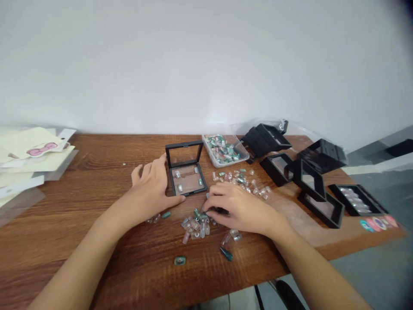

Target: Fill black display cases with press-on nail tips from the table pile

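Note:
A small black hinged display case (203, 186) stands with its windowed lid raised. Several press-on nails (180, 187) lie apart inside it. My left hand (151, 184) rests at the case's left side, fingers spread, the thumb along its front edge. Just right of the case, my right hand (237, 206) dips its curled fingertips into a loose pile of pink, clear and green press-on nails (195, 224). Whatever is between those fingertips is hidden. One green nail (180, 261) and a dark pointed nail (226, 254) lie nearer the table's front edge.
Behind my right hand are more scattered nails (254, 185) and a clear plastic tub (222, 164) of nails. Several black cases (322, 211) crowd the right side, some stacked, one filled (355, 200). Cards and plastic sleeves (48, 157) lie at the left. A pale wall (161, 64) bounds the table's back.

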Action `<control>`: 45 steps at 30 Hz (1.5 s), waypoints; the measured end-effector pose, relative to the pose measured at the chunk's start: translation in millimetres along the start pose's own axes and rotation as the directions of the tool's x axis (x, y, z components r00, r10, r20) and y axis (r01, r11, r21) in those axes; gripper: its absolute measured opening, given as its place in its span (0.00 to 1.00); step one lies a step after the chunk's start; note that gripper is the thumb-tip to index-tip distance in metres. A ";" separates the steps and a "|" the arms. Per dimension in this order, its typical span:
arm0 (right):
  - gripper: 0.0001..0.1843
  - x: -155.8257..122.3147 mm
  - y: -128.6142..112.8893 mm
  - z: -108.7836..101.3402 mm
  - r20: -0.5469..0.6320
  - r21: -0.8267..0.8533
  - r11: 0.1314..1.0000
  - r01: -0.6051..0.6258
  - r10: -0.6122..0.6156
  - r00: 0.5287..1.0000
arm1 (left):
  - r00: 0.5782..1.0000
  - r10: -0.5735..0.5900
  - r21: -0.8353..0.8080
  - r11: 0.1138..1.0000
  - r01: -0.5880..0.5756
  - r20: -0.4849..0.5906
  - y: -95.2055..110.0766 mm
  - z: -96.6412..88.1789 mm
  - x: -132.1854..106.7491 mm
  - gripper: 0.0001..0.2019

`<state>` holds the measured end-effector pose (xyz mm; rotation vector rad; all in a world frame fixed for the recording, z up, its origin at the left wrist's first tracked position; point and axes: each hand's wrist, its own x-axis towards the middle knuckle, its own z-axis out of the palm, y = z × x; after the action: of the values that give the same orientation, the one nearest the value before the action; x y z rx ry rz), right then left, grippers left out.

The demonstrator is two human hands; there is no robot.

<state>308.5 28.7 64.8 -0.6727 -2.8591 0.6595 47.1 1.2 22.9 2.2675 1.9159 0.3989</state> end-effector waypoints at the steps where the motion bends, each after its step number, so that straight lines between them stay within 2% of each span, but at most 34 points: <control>1: 0.07 0.1 0.0 0.8 0.000 0.001 1.000 0.004 -0.004 1.000 | 1.000 0.003 0.000 1.000 -0.003 -0.004 -0.6 0.7 0.0 0.55; 13: 0.07 0.6 0.8 1.9 0.000 -0.027 1.000 -0.007 0.007 1.000 | 1.000 0.015 -0.016 1.000 -0.015 -0.012 -2.2 2.1 1.0 0.57; 24: 0.10 2.8 3.1 6.7 -0.038 -0.144 0.988 0.048 -0.054 0.998 | 1.000 0.015 -0.034 0.999 -0.015 -0.006 -3.0 2.6 0.9 0.57; 30: 0.05 1.0 3.0 4.1 -0.106 -0.026 1.000 -0.003 0.000 0.994 | 1.000 0.022 -0.025 0.999 -0.022 -0.003 -2.1 0.8 0.6 0.57; 35: 0.06 -2.6 4.8 1.2 -0.177 0.077 0.995 -0.069 0.081 0.981 | 1.000 0.022 -0.017 1.000 -0.022 0.001 -3.2 1.7 1.3 0.57; 42: 0.07 -2.8 6.1 -0.7 -0.203 0.102 0.994 -0.043 0.063 0.977 | 1.000 0.024 -0.032 0.999 -0.024 0.007 -3.6 1.4 1.7 0.57; 45: 0.09 -2.3 6.0 -1.1 -0.178 0.093 0.995 -0.029 0.046 0.983 | 1.000 0.025 -0.048 0.999 -0.025 0.001 -2.8 0.1 1.2 0.56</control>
<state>313.1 32.9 63.0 -0.7339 -2.6411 0.6906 44.6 2.9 22.2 2.2626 1.8588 0.4403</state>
